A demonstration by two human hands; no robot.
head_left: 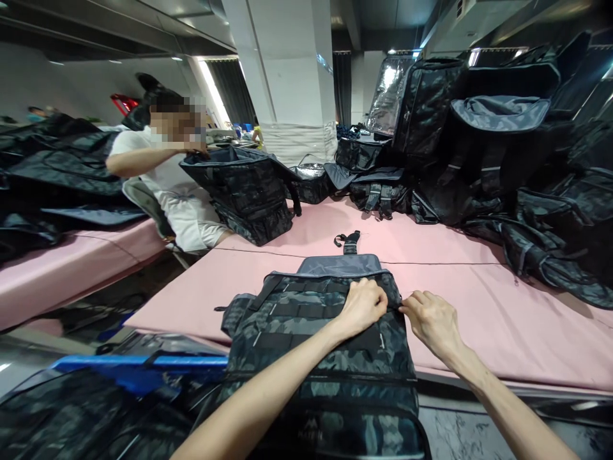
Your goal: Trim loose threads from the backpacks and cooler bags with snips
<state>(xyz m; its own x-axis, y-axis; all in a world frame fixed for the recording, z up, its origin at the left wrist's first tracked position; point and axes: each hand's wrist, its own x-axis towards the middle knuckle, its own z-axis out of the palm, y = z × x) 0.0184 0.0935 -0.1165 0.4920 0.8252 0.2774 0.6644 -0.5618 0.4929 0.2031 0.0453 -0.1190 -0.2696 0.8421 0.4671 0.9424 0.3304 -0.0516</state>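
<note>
A dark camouflage backpack (306, 348) lies in front of me, its upper part on the pink table and its lower part over the near edge. My left hand (364, 303) is closed at the bag's upper right, fingers curled on its fabric. Just to the right, my right hand (433, 322) pinches the backpack's side edge; the small part between its fingertips is hidden. Behind the bag's top edge a grey lining flap (340, 264) shows. A black strap with a hook-shaped buckle (351, 243) lies beyond it on the table.
Across the pink table (479, 281), a seated person (163, 172) reaches into an upright camouflage bag (249, 198). More bags (431, 115) are piled at the back right. Left of my bag, a blue bin (138, 365) stands below the table edge, near other dark bags (62, 415).
</note>
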